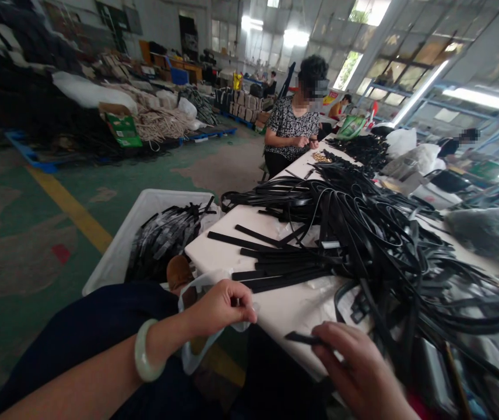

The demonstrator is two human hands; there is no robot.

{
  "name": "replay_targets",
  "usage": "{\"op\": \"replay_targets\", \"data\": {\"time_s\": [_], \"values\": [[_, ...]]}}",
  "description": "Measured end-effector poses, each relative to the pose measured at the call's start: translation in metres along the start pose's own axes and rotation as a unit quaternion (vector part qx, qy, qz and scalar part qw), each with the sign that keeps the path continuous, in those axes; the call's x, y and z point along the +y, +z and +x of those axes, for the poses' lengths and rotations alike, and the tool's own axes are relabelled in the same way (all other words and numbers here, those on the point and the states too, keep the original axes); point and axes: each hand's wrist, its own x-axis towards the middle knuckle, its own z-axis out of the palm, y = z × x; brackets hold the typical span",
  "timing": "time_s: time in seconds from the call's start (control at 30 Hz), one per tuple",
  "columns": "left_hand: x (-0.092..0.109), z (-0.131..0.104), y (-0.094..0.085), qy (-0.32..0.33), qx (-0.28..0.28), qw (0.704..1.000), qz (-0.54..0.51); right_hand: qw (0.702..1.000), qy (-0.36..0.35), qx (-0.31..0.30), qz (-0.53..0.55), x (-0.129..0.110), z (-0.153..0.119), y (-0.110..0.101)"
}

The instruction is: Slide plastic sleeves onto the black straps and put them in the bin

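My left hand (pixel 227 306), below a green bangle, is pinched closed at the table's near corner; whatever its fingertips hold is too small to make out. A clear plastic bag (pixel 194 356) hangs beside and below it. Between the thumb and fingers of my right hand (pixel 354 361) is the end of a black strap (pixel 302 338), its tip pointing left over the table edge. Several flat black straps (pixel 284 283) lie on the white table (pixel 276 312), their ends toward me. Behind them is a big tangled heap of black straps (pixel 354 216).
Left of the table stands a white bin (pixel 118 245) with bundled black strips. A person (pixel 293 125) sits at the table's far side, hands together near small gold-coloured pieces (pixel 322 157). Plastic bags (pixel 489 233) lie at the right. Pallets with piled goods stand back left.
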Motion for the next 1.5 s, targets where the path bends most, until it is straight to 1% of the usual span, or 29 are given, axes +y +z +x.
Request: {"op": "replay_targets", "data": {"time_s": [0.07, 0.13, 0.17, 0.23, 0.33, 0.53, 0.67, 0.8, 0.87, 0.97, 1.03, 1.23, 1.3, 1.37, 1.5], "values": [[0.002, 0.000, 0.000, 0.013, -0.016, 1.000, -0.011, 0.999, -0.022, -0.025, -0.013, -0.027, 0.007, 0.005], [0.005, -0.001, -0.001, 0.031, -0.023, 0.999, -0.014, 0.999, -0.001, -0.024, -0.034, -0.036, 0.017, 0.010], [0.007, -0.002, -0.002, 0.041, -0.023, 0.999, -0.011, 0.999, 0.012, -0.027, -0.037, -0.035, 0.022, 0.012], [0.009, -0.003, -0.003, 0.055, -0.017, 0.998, -0.002, 0.998, 0.024, -0.052, -0.029, -0.028, 0.028, 0.014], [0.010, -0.005, -0.002, 0.048, -0.010, 0.999, 0.006, 0.996, 0.028, -0.080, -0.023, -0.022, 0.030, 0.014], [0.010, -0.007, 0.001, 0.002, -0.014, 0.999, -0.049, 0.994, 0.005, -0.102, -0.038, -0.032, 0.029, 0.012], [0.008, -0.007, -0.001, 0.014, -0.019, 1.000, -0.014, 0.992, -0.013, -0.116, -0.045, -0.039, 0.031, 0.015], [0.005, -0.004, -0.003, 0.011, -0.034, 0.999, -0.013, 0.988, -0.021, -0.137, -0.062, -0.040, 0.034, 0.017], [0.004, -0.003, -0.005, 0.014, -0.040, 0.999, 0.004, 0.988, -0.020, -0.137, -0.072, -0.038, 0.035, 0.016], [0.003, -0.003, -0.006, 0.028, -0.047, 0.998, 0.029, 0.990, -0.016, -0.116, -0.078, -0.036, 0.037, 0.013], [0.002, -0.003, -0.006, 0.032, -0.052, 0.998, 0.035, 0.990, -0.017, -0.113, -0.078, -0.036, 0.037, 0.013], [0.001, -0.002, -0.006, 0.033, -0.048, 0.998, 0.034, 0.984, -0.029, -0.143, -0.106, -0.039, 0.036, 0.018], [0.002, -0.001, -0.006, 0.046, -0.058, 0.995, 0.065, 0.978, -0.030, -0.169, -0.120, -0.037, 0.036, 0.019], [0.003, 0.000, -0.004, 0.076, -0.072, 0.988, 0.116, 0.970, -0.030, -0.196, -0.139, -0.038, 0.036, 0.019], [0.003, 0.002, 0.010, 0.134, -0.105, 0.964, 0.205, 0.954, -0.036, -0.235, -0.183, -0.046, 0.040, 0.025]]}}
